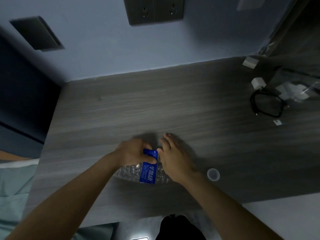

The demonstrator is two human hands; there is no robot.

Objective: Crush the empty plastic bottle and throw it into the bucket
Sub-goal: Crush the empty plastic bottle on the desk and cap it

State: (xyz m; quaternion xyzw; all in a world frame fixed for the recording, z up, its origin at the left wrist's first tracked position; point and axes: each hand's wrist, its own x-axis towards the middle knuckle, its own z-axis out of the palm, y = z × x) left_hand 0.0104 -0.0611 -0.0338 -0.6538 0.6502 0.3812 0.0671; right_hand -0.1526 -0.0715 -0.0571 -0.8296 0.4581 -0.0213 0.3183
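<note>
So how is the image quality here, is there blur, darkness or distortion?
Head view: dim overall; the right hand is motion-blurred, the left hand less so; the bottle label stays readable as blue; the wide lens bends the table edges and the wall sockets.

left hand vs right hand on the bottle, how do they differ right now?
Grip: the left hand is curled around the bottle, thumb across its blue label; the right hand lies flatter, fingers stretched forward.
Place: the left hand sits at the bottle's left and far part; the right hand covers its right side.
Shared: both touch the bottle, which lies crumpled on the grey table. The bucket is not in view.
</note>
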